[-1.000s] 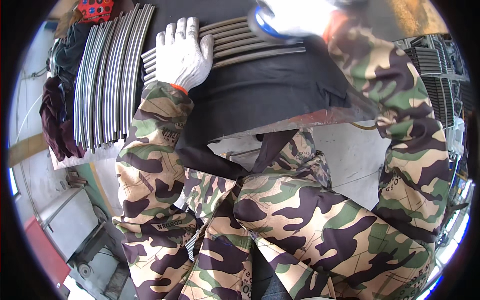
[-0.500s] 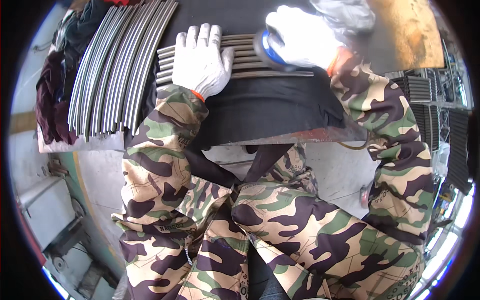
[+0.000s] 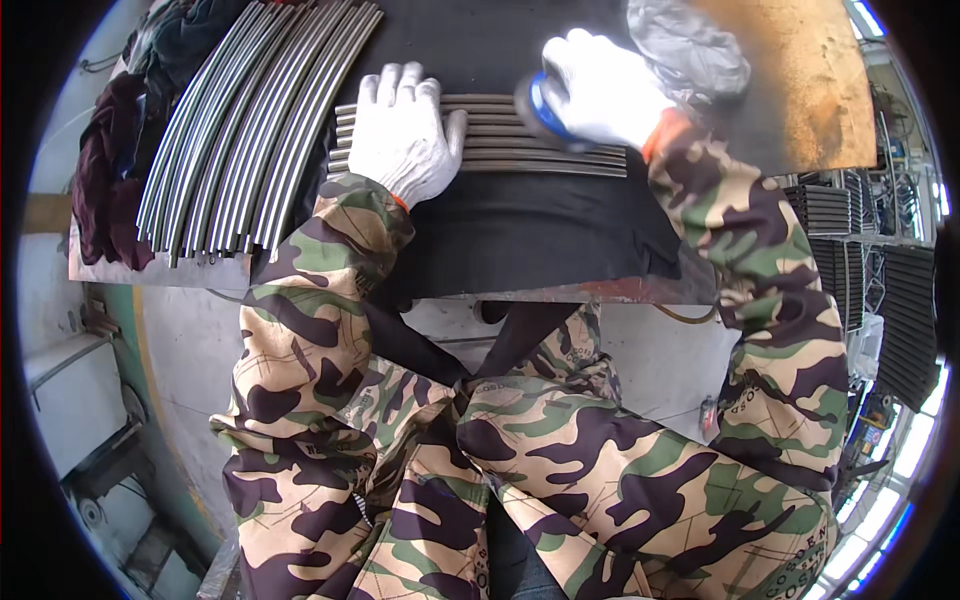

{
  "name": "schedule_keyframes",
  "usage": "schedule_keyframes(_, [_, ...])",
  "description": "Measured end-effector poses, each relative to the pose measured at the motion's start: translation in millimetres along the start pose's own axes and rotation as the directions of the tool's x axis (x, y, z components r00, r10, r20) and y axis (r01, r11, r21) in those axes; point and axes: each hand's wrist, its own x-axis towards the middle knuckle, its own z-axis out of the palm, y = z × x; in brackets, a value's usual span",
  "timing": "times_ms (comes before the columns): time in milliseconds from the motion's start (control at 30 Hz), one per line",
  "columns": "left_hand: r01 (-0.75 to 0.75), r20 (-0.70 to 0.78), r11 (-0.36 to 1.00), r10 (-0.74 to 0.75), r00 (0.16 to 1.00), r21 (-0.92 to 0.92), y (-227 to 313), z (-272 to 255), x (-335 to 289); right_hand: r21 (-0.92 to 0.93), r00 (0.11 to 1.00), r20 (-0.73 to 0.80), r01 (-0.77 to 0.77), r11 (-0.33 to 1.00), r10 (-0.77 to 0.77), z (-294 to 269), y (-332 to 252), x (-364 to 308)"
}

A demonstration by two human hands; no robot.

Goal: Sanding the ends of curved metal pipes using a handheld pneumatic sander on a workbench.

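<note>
A row of several metal rods (image 3: 500,150) lies side by side on a black cloth (image 3: 540,225). My left hand (image 3: 405,135), in a white knit glove, rests flat across their left part with fingers spread. Toward the rods' right end, my right hand (image 3: 605,95), gloved too, is closed around a round blue-edged tool (image 3: 548,108). That tool sits over the rods; motion blurs it and the hand hides part of it, so its exact kind does not show.
Another batch of long metal rods (image 3: 255,130) lies at the table's left, beside dark crumpled cloths (image 3: 110,190). A grey plastic bag (image 3: 690,50) is at the back right, near a rust-stained yellowish board (image 3: 810,80). Racks of dark rods (image 3: 825,210) stand farther right.
The whole view has shifted a little, so the table sits lower in it. Relative to the rods, my right hand and its tool are slightly farther from me. My left hand stays flat on the rods.
</note>
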Motion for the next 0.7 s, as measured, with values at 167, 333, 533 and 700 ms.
schedule_keyframes(167, [-0.026,-0.031,0.989,0.031,0.999,0.147,0.9,-1.9,2.6,0.034,1.0,0.01,0.014,0.999,-0.014,-7.3,-6.4,10.8])
schedule_keyframes(333, [-0.018,0.085,0.995,0.01,0.996,0.096,5.4,-7.8,-1.6,0.103,0.992,-0.074,0.11,0.989,-0.103,-21.1,-20.2,3.5])
schedule_keyframes(533, [-0.06,-0.014,0.987,0.063,0.998,0.152,6.0,-0.5,1.7,0.033,0.983,-0.17,0.069,0.997,-0.062,2.6,14.2,21.0])
schedule_keyframes(700, [-0.039,0.007,0.985,0.039,0.999,0.166,6.8,0.3,1.2,0.05,0.998,-0.052,-0.021,0.999,0.024,-6.4,25.3,3.3])
